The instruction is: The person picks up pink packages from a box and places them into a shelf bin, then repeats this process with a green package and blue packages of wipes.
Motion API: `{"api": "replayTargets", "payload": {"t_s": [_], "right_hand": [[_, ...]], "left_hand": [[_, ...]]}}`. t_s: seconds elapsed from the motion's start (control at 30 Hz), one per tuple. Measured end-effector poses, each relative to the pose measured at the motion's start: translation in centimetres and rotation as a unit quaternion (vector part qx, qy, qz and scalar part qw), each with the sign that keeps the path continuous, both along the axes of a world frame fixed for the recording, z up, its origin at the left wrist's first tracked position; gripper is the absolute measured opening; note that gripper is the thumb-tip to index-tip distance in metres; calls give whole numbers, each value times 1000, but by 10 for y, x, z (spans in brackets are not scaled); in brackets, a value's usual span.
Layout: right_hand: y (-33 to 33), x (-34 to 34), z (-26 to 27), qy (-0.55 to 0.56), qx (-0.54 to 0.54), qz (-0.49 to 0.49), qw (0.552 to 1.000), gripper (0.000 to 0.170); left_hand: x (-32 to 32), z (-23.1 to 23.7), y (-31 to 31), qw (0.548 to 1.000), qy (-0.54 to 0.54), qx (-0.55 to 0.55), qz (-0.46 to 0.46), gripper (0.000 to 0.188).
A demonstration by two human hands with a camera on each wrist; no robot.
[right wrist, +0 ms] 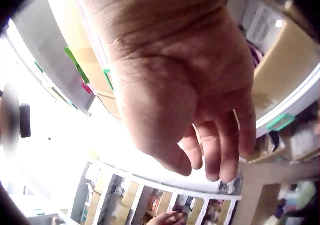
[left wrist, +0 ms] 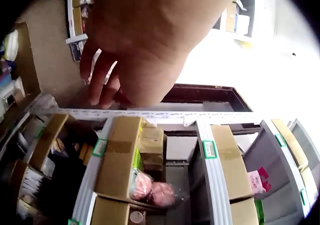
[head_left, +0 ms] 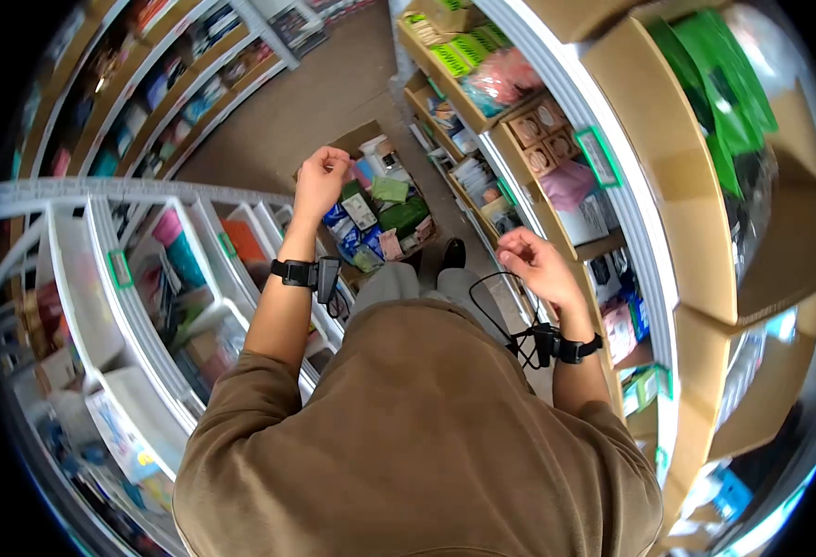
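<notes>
My left hand [head_left: 319, 186] hangs in the air near the left edge of a cardboard box of mixed packages [head_left: 434, 232] on the floor. Its fingers are loosely bent with nothing in them; the left wrist view shows the same hand [left wrist: 135, 50] from the palm side. Beside the right-hand shelves, my right hand [head_left: 545, 269] is raised, likewise relaxed. In the right wrist view its palm [right wrist: 200, 85] is bare and the fingers point downward. The box holds a green package [head_left: 390, 189], a white-labelled packet [head_left: 359, 212] and several blue bags.
Shelves with cardboard bins [head_left: 654, 167] rise close on my right. White bins [head_left: 134, 418] line the left rack. A strip of brown floor [head_left: 241, 130] runs ahead between the racks. A black cable [head_left: 482, 311] loops from the right wrist strap [head_left: 575, 349].
</notes>
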State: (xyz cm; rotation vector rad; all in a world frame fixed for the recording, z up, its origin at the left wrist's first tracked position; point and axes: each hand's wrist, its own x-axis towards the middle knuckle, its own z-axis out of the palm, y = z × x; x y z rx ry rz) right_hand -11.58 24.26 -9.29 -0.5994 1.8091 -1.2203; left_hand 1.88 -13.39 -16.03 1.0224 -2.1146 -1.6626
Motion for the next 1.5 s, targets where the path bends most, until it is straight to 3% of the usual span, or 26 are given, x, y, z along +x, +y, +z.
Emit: {"api": "replayTargets", "payload": {"t_s": [0.13, 0.2, 0.27, 0.33, 0.4, 0.6, 0.73, 0.9, 1.03, 1.13, 1.17, 1.2, 1.33, 1.43, 1.5], "right_hand": [[-38, -18, -32, 14, -1, 99, 995, 19], [-52, -20, -33, 11, 10, 144, 989, 20], [-62, -20, -43, -8, 24, 188, 982, 21], [-70, -21, -49, -18, 37, 211, 977, 23], [-77, -22, -62, -11, 62, 228, 972, 24], [-101, -10, -103, -37, 122, 212, 969, 24], [-113, 10, -148, -70, 171, 215, 959, 25], [-122, 34, -204, -128, 226, 181, 949, 27], [-106, 39, -246, -148, 210, 157, 954, 27], [-101, 32, -253, -145, 243, 140, 949, 27], [-100, 28, -254, -138, 265, 142, 944, 27], [-95, 26, -260, -130, 286, 143, 939, 28], [-73, 25, -284, -125, 291, 97, 944, 30], [-69, 31, -292, -115, 295, 95, 944, 31], [-71, 36, -288, -116, 298, 92, 943, 32]], "left_hand": [[46, -45, 2, 996, -52, -18, 72, 16], [64, -52, 9, 977, -168, -113, 72, 17], [85, -93, 12, 970, -202, -90, 101, 19], [97, -106, 23, 965, -236, -38, 105, 22], [117, -159, 26, 959, -256, -16, 117, 26], [132, -241, 23, 925, -363, 19, 110, 48], [123, -301, 4, 914, -381, 52, 129, 53], [92, -387, -31, 909, -407, 38, 79, 75], [56, -463, -61, 902, -423, 60, 69, 77], [34, -529, -62, 885, -434, 77, 148, 91], [23, -534, -65, 874, -441, 108, 172, 97], [17, -546, -62, 880, -429, 66, 191, 99], [-17, -564, -62, 825, -481, 50, 293, 106], [-10, -596, -60, 812, -489, -1, 318, 108], [-3, -587, -61, 809, -501, 16, 305, 107]]}}
